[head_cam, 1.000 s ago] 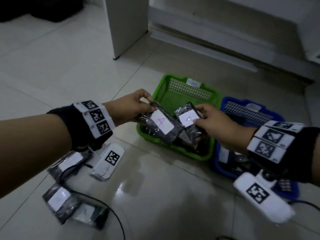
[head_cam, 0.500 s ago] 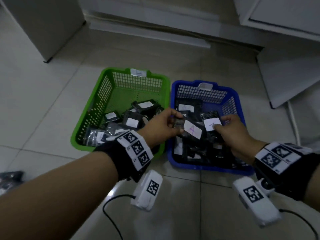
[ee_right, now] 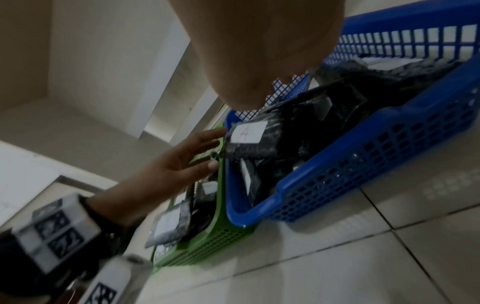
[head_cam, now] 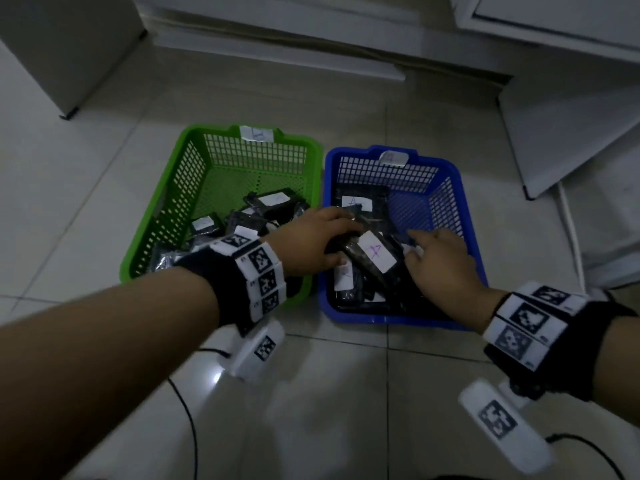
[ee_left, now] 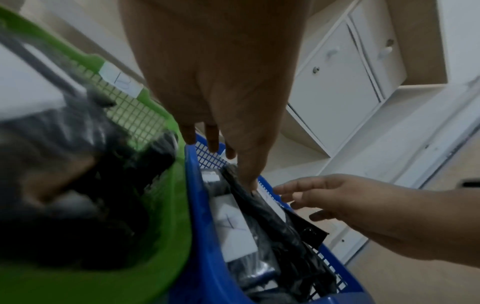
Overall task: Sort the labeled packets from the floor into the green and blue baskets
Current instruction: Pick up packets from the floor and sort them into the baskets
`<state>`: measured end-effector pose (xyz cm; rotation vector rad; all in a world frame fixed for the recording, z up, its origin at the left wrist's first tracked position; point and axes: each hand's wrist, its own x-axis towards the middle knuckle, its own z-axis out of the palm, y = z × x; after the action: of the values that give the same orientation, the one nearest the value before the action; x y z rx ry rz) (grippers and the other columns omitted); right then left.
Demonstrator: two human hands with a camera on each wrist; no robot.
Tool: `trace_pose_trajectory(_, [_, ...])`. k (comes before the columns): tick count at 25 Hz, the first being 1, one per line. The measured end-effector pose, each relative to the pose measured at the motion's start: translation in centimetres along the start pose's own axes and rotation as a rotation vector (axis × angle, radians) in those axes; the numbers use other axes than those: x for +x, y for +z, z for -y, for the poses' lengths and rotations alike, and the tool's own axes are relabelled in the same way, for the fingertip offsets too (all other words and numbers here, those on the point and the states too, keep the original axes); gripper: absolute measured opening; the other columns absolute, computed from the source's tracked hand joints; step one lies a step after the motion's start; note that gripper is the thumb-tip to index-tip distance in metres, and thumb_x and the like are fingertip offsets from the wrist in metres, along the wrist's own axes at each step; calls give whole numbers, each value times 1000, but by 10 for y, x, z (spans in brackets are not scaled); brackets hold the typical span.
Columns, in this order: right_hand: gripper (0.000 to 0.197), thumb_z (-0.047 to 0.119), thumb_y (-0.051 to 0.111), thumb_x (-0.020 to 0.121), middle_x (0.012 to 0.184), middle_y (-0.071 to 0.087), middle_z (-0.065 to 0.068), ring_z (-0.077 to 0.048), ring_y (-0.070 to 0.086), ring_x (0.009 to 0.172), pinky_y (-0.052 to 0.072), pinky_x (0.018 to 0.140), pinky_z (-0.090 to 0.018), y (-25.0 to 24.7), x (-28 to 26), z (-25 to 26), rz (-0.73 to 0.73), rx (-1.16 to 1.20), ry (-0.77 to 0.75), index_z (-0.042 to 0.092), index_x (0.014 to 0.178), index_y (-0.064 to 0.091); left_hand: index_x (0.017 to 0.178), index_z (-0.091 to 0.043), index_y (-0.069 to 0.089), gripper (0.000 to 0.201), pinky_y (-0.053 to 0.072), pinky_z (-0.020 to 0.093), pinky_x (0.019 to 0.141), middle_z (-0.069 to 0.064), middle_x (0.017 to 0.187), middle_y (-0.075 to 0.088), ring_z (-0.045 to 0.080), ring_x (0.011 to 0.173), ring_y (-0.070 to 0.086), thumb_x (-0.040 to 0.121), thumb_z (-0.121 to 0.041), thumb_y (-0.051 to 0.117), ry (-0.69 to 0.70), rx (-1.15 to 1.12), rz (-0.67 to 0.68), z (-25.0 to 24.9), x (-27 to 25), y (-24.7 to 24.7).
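The green basket and the blue basket stand side by side on the tiled floor, each holding several black packets with white labels. A packet labelled "A" lies on top of the pile in the blue basket. My left hand reaches across the green basket's corner, fingers straight, thumb tip touching that packet's edge. My right hand hovers over the blue basket's right side, fingers spread and relaxed. In the right wrist view the left hand is flat beside the "A" packet.
A white cabinet stands close to the right behind the blue basket. A white furniture leg stands at the back left. Black cables trail over the floor tiles near me. A step or baseboard runs behind the baskets.
Both hands carried their packets from above the green basket to the blue one, lowered them onto the pile, and opened; the "A" packet now lies free.
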<state>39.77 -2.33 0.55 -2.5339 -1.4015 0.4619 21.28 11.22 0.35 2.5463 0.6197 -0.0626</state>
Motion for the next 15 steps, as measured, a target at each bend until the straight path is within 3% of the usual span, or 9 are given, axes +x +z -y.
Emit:
trace_pose_trajectory(4, [53,31,62,83,126,48,-9,-30,42,118,37,102,-43,0,-25,39,26,-21,-260,22,133,49,132,-27,50,47,37,23,98,-1,138,41,16,120,47,87,-30,63,-47,92,94,26,-53,-50])
trace_pose_trajectory(8, [69,47,58,73,138,39,-3,-25,32,131,30,107,-39,5,-54,108,204,-107,-562,30,138,42,123,-28,56,37,40,22,86,-1,122,51,17,105,55,87,-29,61,-167,132,115,62,-149,-86])
trace_pose_trajectory(12, [74,50,55,74,149,24,1,-19,14,140,14,110,-29,45,-88,184,334,-236,-961,35,142,30,123,-36,53,38,38,18,84,-11,120,49,7,106,52,86,-29,63,-385,103,104,99,-266,-81])
trace_pose_trajectory(15, [76,45,58,77,153,16,0,-19,11,142,19,113,-32,91,-118,231,461,-197,-1107,35,144,24,121,-38,52,40,43,24,83,-13,122,47,6,102,51,84,-28,65,-560,105,79,124,-339,-51])
